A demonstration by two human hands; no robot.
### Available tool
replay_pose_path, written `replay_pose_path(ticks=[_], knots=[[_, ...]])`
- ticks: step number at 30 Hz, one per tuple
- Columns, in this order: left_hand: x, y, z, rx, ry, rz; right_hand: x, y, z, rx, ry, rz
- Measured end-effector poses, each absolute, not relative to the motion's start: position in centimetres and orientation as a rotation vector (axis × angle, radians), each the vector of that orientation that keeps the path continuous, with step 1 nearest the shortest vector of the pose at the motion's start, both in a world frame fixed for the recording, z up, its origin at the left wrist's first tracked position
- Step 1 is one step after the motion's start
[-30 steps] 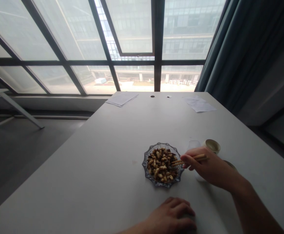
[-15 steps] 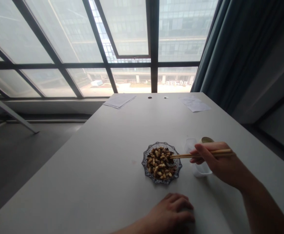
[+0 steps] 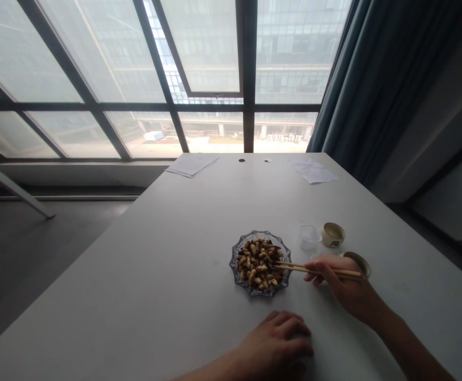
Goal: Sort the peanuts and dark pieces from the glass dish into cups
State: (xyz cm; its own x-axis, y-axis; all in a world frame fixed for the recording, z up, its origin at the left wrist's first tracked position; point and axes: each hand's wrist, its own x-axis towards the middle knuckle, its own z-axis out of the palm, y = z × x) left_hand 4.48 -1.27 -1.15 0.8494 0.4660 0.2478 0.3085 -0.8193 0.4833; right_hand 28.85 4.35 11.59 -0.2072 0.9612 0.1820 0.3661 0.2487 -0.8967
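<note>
Head view: right hand (image 3: 336, 280) grips chopsticks (image 3: 350, 273), tips at peanuts (image 3: 257, 264) in glass bowl (image 3: 234, 267) on white table (image 3: 155, 264); left hand (image 3: 276, 338) near bowl, fingers curled, palm hidden, cannot tell if gripping.

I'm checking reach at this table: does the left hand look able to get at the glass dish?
Probably yes: the left hand is close to the glass dish, with nothing visible between them.
</note>
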Motion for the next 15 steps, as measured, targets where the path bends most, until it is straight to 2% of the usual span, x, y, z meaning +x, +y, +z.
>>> replay_pose_path(ticks=[15], knots=[[4.3,-1.3,-0.4,2.569,0.564,0.501,27.3,3.7,12.5,-1.35,-1.574,0.858]])
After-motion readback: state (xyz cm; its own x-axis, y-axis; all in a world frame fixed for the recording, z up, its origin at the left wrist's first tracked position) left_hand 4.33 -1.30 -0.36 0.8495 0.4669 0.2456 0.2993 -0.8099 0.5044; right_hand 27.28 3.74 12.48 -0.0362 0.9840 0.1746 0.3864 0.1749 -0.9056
